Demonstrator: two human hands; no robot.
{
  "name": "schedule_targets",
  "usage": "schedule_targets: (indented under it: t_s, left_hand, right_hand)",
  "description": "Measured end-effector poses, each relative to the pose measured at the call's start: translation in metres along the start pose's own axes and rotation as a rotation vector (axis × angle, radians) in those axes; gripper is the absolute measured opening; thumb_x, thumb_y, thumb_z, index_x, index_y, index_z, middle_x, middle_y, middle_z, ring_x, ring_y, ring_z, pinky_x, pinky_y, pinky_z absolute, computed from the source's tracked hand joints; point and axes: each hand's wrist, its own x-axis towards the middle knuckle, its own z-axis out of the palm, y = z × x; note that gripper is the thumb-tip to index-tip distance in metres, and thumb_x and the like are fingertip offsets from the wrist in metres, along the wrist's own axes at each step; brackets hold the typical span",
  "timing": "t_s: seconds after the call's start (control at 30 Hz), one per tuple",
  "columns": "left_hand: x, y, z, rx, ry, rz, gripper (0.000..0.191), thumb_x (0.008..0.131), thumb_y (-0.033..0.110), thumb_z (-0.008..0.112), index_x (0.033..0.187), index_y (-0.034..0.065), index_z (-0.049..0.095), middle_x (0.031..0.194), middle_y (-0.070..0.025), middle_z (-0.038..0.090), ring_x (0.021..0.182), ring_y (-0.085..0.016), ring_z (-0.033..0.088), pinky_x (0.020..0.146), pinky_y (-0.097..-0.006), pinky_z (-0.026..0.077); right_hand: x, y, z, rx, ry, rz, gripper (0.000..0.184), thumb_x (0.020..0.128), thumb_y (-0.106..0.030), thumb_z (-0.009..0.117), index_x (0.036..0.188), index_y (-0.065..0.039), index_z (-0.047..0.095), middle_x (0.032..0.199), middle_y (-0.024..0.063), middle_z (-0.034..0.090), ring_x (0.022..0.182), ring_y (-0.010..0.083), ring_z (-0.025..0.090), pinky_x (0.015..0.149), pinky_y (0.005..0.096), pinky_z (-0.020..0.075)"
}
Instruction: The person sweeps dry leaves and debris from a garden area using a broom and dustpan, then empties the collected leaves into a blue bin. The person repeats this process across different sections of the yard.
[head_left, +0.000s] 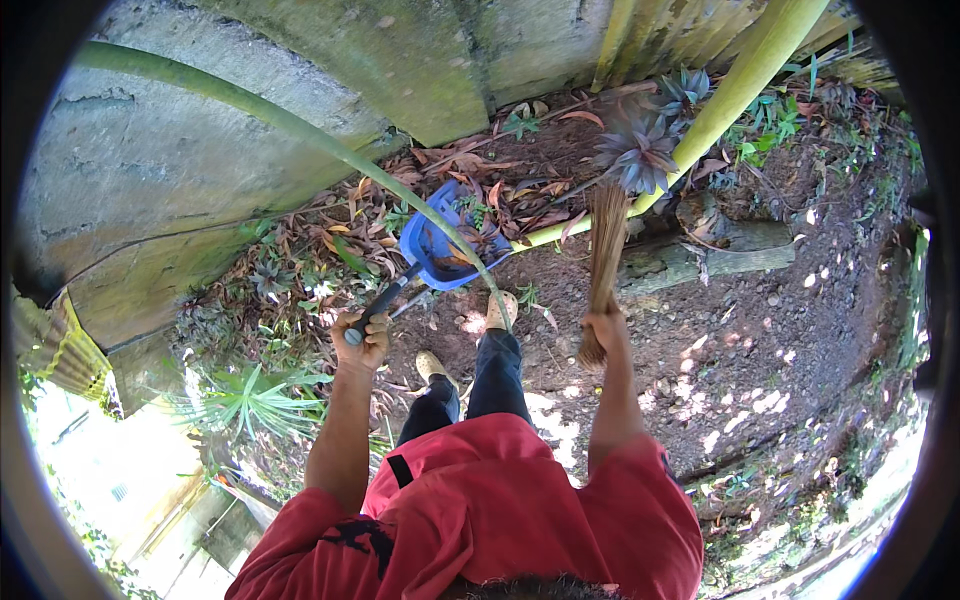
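Observation:
My left hand (361, 339) is closed around the dark handle (386, 300) of a blue plastic dustpan (439, 255). The pan lies among dry leaves with some leaves and a green sprig in it, and a thin curved green stalk crosses over it. My right hand (606, 330) grips a stick broom (607, 247) made of thin brown bristles. The broom points away from me, its far end beside a purple-leaved plant (637, 154) and close to a thick yellow-green stalk (720, 105).
A mossy concrete wall (225, 150) runs behind the leaf litter (352, 217). Right of the broom, a weathered wood plank (720, 262) lies on pebbly soil (675, 337). A spiky green plant (251, 401) grows at the left. My feet in beige clogs (501, 309) stand near the dustpan.

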Motion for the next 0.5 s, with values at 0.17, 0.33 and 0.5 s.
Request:
schedule_targets:
  t_s: [0.17, 0.33, 0.5]
  left_hand:
    - [-0.005, 0.018, -0.005, 0.036, 0.102, 0.01, 0.057, 0.079, 0.016, 0.058, 0.118, -0.0189, 0.036, 0.086, -0.0123, 0.052, 0.063, -0.016, 0.056, 0.05, -0.023, 0.049]
    - [-0.036, 0.046, -0.013, -0.016, 0.062, -0.016, 0.059, 0.078, 0.015, 0.058, 0.121, -0.0172, 0.036, 0.08, -0.0117, 0.053, 0.058, -0.015, 0.057, 0.045, -0.022, 0.046]
    - [-0.077, 0.053, -0.04, 0.051, 0.016, 0.088, 0.056, 0.079, 0.016, 0.057, 0.12, -0.0156, 0.036, 0.083, -0.0119, 0.052, 0.06, -0.013, 0.056, 0.046, -0.022, 0.046]
  right_hand:
    - [-0.005, -0.004, 0.083, -0.311, -0.315, -0.053, 0.078, 0.058, -0.02, 0.078, 0.131, -0.004, 0.054, 0.092, 0.0179, 0.068, 0.084, 0.024, 0.066, 0.077, 0.0348, 0.051]
    - [-0.075, 0.014, 0.057, -0.323, -0.43, -0.079, 0.096, 0.06, -0.017, 0.075, 0.147, -0.013, 0.035, 0.1, 0.0196, 0.068, 0.088, 0.0275, 0.067, 0.082, 0.0358, 0.0517]
    - [-0.074, -0.024, -0.019, -0.407, -0.272, -0.025, 0.087, 0.064, -0.011, 0.072, 0.144, -0.01, 0.039, 0.1, 0.0188, 0.068, 0.084, 0.0265, 0.068, 0.081, 0.038, 0.053]
